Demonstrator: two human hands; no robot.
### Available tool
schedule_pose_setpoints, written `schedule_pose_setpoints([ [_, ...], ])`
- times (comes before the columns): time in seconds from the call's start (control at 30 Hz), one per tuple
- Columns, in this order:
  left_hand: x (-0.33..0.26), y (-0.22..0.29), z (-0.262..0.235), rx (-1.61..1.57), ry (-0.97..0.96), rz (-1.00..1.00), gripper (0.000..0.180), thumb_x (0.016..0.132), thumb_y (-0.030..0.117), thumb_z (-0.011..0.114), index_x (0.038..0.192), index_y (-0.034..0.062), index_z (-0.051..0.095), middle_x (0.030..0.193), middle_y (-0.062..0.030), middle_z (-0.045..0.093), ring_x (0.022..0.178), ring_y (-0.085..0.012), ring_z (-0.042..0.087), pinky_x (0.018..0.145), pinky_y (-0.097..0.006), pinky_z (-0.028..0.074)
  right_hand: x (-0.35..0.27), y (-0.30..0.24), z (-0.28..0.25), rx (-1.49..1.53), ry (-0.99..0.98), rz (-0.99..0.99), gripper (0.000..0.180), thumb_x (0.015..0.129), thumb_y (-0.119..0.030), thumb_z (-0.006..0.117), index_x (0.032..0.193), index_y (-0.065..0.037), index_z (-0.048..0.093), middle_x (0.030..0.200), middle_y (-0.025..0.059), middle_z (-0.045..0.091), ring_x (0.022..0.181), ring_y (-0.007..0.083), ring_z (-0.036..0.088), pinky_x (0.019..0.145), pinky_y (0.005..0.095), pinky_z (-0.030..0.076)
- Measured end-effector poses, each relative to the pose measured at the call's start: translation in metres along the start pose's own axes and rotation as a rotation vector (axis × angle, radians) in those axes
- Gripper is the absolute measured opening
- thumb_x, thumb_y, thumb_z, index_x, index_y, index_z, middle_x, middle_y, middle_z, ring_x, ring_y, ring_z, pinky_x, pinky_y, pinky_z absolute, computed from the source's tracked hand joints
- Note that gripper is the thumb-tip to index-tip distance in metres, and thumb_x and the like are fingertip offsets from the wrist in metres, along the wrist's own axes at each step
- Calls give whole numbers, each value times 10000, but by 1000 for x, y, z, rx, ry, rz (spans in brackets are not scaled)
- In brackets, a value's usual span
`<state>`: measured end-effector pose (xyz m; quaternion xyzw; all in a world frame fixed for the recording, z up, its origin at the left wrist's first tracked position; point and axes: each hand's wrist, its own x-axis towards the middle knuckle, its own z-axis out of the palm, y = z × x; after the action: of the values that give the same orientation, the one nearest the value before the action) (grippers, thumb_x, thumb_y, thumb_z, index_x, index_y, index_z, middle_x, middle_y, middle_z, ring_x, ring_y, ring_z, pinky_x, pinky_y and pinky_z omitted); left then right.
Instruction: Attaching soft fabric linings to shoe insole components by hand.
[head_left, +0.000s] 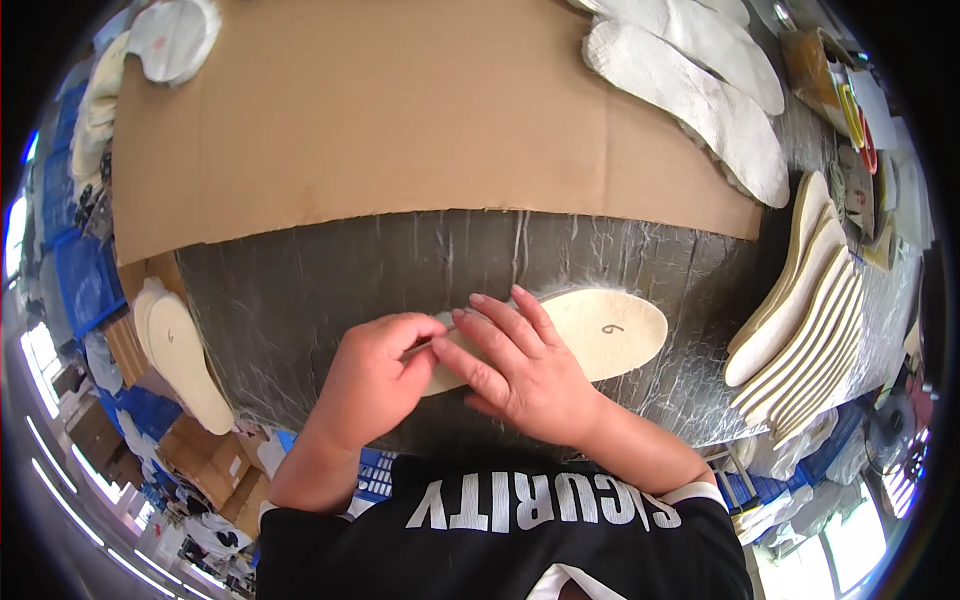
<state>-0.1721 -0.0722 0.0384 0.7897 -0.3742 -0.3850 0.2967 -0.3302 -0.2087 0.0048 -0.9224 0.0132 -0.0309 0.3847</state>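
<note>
A cream insole (625, 325) with a fuzzy far edge and a dark handwritten mark lies across the dark work surface in front of me. My left hand (375, 375) is closed at its left end, thumb and fingers pinching the edge there. My right hand (525, 370) rests over the insole's middle with its fingers spread, the fingertips reaching to the far edge and close to the left hand's pinch. Both hands hide the left part of the insole, so its end hardly shows.
Brown cardboard (400, 110) covers the far side of the table. White fleecy insoles (690, 110) lie at its far right, another white piece (175, 40) at far left. A fanned stack of cream insoles (800, 320) sits right; more insoles (180, 350) lie at the left edge.
</note>
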Motion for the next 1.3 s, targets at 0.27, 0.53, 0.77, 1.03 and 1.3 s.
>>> schedule_pose_setpoints([
  [0.27,-45,-43,-6,-795,149,-331,127,924,17,598,1032,-43,628,947,-105,685,818,-153,660,734,-283,551,8,-12,6,-84,46,36,725,629,-188,770,1314,-135,537,1211,118,560,1175,316,515,1081,568,315],
  [0.53,-54,-48,15,-729,362,-303,148,934,9,572,1053,-45,641,934,-103,694,765,-146,674,646,-264,550,17,-15,12,-24,10,23,798,594,-163,821,1327,-101,513,1251,111,540,1183,338,500,1072,586,302],
  [0.77,-47,-42,18,-692,262,-387,158,918,23,590,1040,-42,664,851,-75,696,661,-118,663,569,-231,511,15,-14,12,-24,20,53,784,594,-139,851,1293,-63,501,1230,132,538,1183,382,495,1061,607,309],
  [1.03,-45,-47,21,-816,181,-345,112,901,31,584,932,-53,652,755,-65,667,616,-96,612,571,-242,493,18,-17,12,-51,3,67,778,590,-144,860,1280,-57,511,1232,138,515,1192,400,479,1066,615,304],
  [1.3,-45,-43,21,-844,157,-320,110,902,29,589,933,-55,654,753,-56,666,640,-97,625,583,-233,496,18,-16,12,-58,5,73,782,588,-155,865,1279,-61,511,1236,138,504,1193,404,478,1065,611,308],
])
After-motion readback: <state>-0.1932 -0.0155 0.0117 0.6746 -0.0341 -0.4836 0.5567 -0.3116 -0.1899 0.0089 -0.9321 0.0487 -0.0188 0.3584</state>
